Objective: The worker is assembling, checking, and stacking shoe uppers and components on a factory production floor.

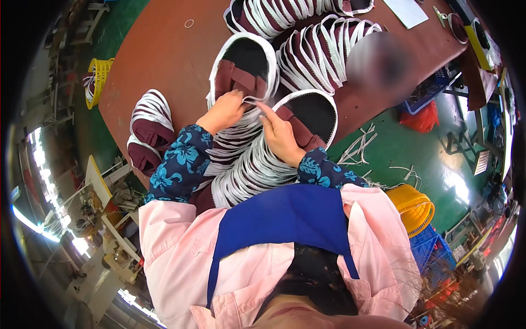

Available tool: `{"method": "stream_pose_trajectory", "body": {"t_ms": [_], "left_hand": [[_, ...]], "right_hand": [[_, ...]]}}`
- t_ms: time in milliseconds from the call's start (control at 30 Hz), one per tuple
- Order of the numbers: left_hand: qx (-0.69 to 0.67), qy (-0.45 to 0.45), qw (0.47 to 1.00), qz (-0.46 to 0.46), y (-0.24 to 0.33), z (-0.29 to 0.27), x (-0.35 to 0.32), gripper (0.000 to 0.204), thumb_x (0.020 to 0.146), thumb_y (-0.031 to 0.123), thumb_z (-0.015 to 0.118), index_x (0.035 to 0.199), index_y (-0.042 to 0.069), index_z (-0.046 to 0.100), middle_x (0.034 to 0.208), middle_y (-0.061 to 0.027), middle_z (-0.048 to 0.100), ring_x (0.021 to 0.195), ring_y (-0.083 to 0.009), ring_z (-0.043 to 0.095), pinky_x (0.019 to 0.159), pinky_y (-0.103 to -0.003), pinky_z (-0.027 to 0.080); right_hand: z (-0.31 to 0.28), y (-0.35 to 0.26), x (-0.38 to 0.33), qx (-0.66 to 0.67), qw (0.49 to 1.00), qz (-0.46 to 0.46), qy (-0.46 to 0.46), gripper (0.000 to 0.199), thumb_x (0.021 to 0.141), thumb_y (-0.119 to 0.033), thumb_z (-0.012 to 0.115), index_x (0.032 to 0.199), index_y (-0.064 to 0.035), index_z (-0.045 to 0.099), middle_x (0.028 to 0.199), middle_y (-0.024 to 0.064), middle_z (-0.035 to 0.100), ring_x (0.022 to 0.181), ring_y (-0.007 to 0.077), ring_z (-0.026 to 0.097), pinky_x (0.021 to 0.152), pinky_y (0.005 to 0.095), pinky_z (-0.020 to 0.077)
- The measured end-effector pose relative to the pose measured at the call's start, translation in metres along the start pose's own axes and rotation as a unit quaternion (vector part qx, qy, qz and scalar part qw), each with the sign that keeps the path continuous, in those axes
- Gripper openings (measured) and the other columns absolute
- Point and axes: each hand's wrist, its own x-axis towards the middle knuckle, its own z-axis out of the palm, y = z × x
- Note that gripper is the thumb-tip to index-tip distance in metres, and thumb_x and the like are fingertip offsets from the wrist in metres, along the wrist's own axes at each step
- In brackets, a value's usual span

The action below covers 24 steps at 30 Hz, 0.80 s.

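Observation:
A long overlapping row of maroon shoe uppers with white edging [241,164] runs from my lap up the brown table [164,55]. My left hand [222,112] rests on the top upper of the left row [244,68], fingers curled at its white rim. My right hand [279,134] presses on the neighbouring upper [312,115], index finger stretched toward the left one. Both forearms wear dark blue flowered sleeve covers.
More rows of the same uppers [312,49] lie farther up the table, and a small pile [148,126] sits at its left edge. Yellow baskets [98,77] [413,205] and a blue crate [433,247] stand on the green floor. White strips [356,148] litter the floor.

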Motion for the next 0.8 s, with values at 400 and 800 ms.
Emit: {"method": "stream_pose_trajectory", "body": {"t_ms": [400, 800], "left_hand": [[-0.505, 0.048, 0.848, -0.156, 0.053, -0.012, -0.026, 0.038, 0.098, 0.008, 0.064, 0.133, -0.003, 0.058, 0.097, -0.0016, 0.068, 0.087, -0.0061, 0.06, 0.081, -0.022, 0.05], [-0.169, 0.078, 0.981, -0.057, 0.072, -0.042, -0.034, 0.024, 0.087, 0.008, 0.073, 0.11, 0.001, 0.071, 0.087, -0.0094, 0.068, 0.079, -0.0179, 0.066, 0.069, -0.029, 0.051]], "right_hand": [[-0.002, 0.018, 0.002, 0.08, 0.993, -0.07, 0.05, 0.034, 0.105, -0.017, 0.047, 0.135, -0.0036, 0.056, 0.107, 0.0187, 0.07, 0.097, 0.0204, 0.068, 0.088, 0.0322, 0.05], [-0.017, 0.003, -0.005, 0.125, 0.985, 0.1, -0.06, 0.032, 0.105, -0.015, 0.048, 0.132, -0.002, 0.058, 0.098, 0.0105, 0.066, 0.091, 0.0122, 0.06, 0.086, 0.0265, 0.0472]]}}
